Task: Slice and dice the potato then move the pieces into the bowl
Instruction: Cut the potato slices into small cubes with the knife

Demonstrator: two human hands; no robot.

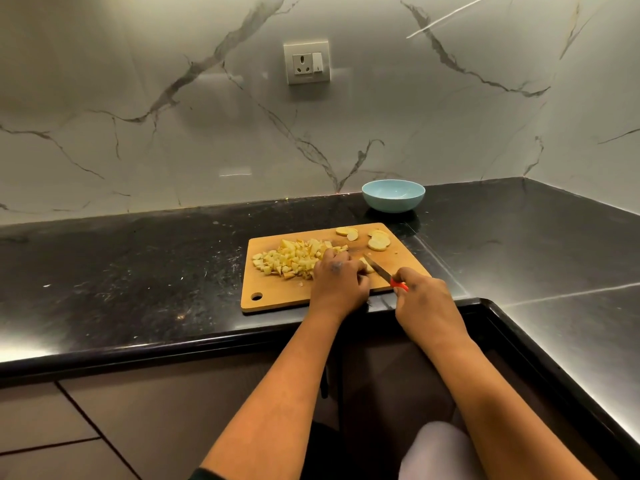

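A person is standing at a black stone countertop (138, 265) in a corner, looking down at their two bare forearms reaching forward. A wooden cutting board (277, 296) is lying near the counter's front edge, with a round hanging hole at its near left corner.

The left hand (341, 282) is resting on the middle of the board, its fingers curled down over a small piece of potato (367, 265) and pinning it against the wood. The right hand (420, 299) is gripping the red handle of a small knife (386, 274), fingers wrapped closed around it. The dark blade is pointing up and to the left, its tip lying against the potato piece just beside the left fingertips.

A heap of diced potato cubes (294, 258), pale yellow with bits of reddish skin, is sitting on the left half of the board, touching the left hand's knuckles. Several round potato slices (377, 241) are lying uncut at the far right corner of the board, apart from the heap.

A light blue bowl (393, 195) is sitting on the counter behind the board, close to the wall; no potato pieces are showing in it. A white marble-patterned backsplash (173, 133) is rising behind the counter, carrying a wall socket with a switch (307, 62).
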